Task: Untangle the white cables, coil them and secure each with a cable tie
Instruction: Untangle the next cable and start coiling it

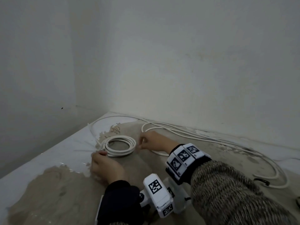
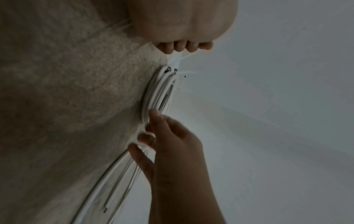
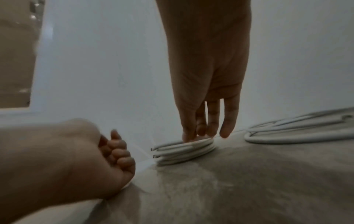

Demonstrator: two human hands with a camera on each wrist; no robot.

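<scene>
Two hands work at one coil. My right hand (image 3: pixel 208 94) reaches down with fingers (image 3: pixel 228 121) straight, tips touching the top turn of the coiled white cable (image 1: pixel 120 145) at its right edge. My left hand (image 1: pixel 105 168) rests just beside the coil's near-left side, fingers loosely curled and gripping nothing. That coil lies flat on the brown counter (image 1: pixel 146 172), cut ends pointing left. Loose white cables (image 1: pixel 211 138) trail along the wall, well apart to the right.

R hand (image 3: pixel 208 84) fingers (image 3: pixel 212 121) touch top of white coil (image 3: pixel 185 151); L hand (image 3: pixel 63 159) curled nearby.
</scene>
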